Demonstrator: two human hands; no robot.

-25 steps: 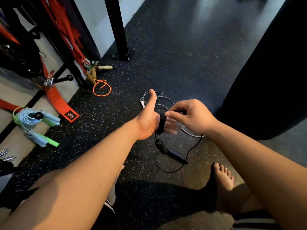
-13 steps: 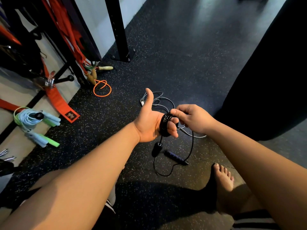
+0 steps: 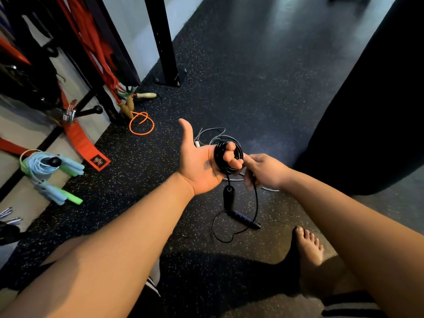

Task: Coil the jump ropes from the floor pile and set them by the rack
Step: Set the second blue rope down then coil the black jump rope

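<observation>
The black jump rope [image 3: 218, 154] is coiled around the curled fingers of the left hand [image 3: 199, 167], thumb out. Just beside the coil, the right hand [image 3: 263, 172] pinches its loose cord. One handle [image 3: 229, 198] hangs under the left palm; the second handle [image 3: 244, 219] lies on the floor [image 3: 252, 88] below both hands.

The left forearm [image 3: 128, 237] and the right forearm [image 3: 344, 226] are bare along all the length that shows, and the left hand [image 3: 199, 166] and the right hand [image 3: 263, 173] are bare as well. One foot [image 3: 308, 246], on the right side, is bare, with its toes showing. The shorts [image 3: 351, 311] are dark with thin pale stripes; a pale striped hem [image 3: 153, 281] shows at the bottom middle.
</observation>
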